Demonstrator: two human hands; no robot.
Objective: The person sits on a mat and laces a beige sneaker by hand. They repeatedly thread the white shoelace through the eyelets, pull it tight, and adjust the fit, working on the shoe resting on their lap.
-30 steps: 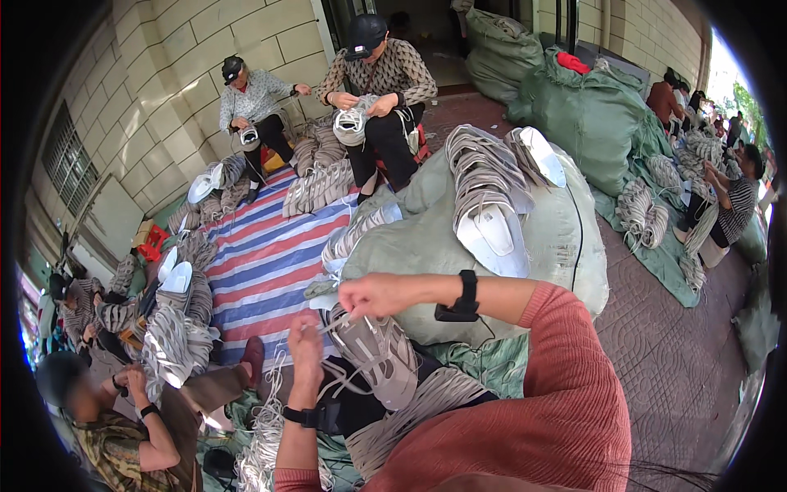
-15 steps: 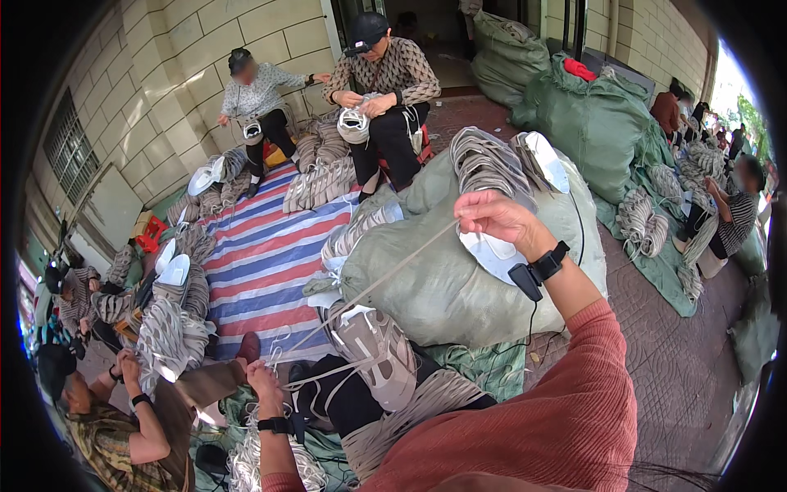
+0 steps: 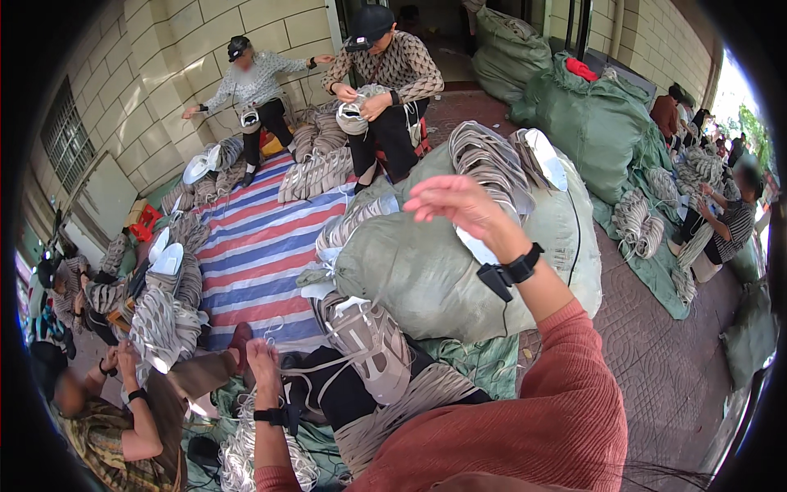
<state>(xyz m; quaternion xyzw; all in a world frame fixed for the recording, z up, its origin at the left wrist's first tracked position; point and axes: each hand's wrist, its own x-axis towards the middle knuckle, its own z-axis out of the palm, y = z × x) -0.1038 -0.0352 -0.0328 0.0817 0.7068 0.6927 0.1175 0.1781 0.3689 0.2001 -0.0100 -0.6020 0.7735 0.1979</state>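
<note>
My right hand (image 3: 459,205) is raised in front of the large pale-green sack, its fingers stretched out and holding nothing. Low on the left, my left hand (image 3: 263,365) is closed at a flat beige shoelace (image 3: 305,372); its fingers are partly smeared, so the grip shows poorly. The shoelace runs from that hand to a beige-grey shoe upper (image 3: 379,353) with a white tongue, which lies on my dark-trousered lap. Beside it on my lap lies a striped stack of beige-grey strips (image 3: 402,422). Below my left hand is a loose heap of pale laces (image 3: 246,455).
A pale-green sack (image 3: 426,283) bears stacked uppers (image 3: 488,164). Ahead lies a striped tarp (image 3: 258,283) with bundled uppers (image 3: 316,180). Co-workers sit at the left (image 3: 123,410), far centre (image 3: 385,74) and far right (image 3: 721,213). Green sacks (image 3: 574,123) stand behind.
The lace stretched between my hands has left my right hand, whose pinched fingers have opened out. That hand has moved left and slightly up; my left hand has dropped a little.
</note>
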